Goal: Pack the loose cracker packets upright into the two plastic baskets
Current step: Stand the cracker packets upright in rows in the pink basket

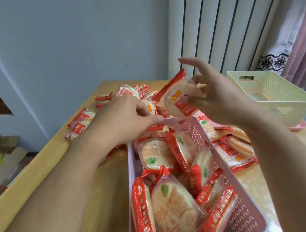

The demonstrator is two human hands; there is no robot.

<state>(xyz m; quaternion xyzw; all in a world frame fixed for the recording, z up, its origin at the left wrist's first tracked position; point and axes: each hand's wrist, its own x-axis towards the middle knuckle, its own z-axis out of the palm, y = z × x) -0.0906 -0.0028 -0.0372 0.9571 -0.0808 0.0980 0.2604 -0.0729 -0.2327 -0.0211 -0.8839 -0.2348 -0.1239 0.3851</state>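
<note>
Fingers of the right hand (221, 96) pinched one cracker packet (180, 98) at centre frame, thumb and lower fingers on its clear edge, forefinger lifted free above it; the packet hung tilted in the air just over the far rim of the pink basket (243, 218). Nearest the camera, at lower centre, that basket held a good many packets (177, 215), some standing on edge, others leaning or lying flat, so the upright packing looked only partly done and the row would need straightening. Beside it to the right, more loose packets (236, 154) lay flat on the wooden table (103, 189). Further in, the left hand (123, 117) reached into the scattered pile (80, 122) at centre left, its fingers curled down among the wrappers; whether they gripped one could not be told. Furthest off, at right, the pale green basket (272, 93) stood with no packets showing inside, so it looked unfilled. By this showing, less than half the job was finished.
</note>
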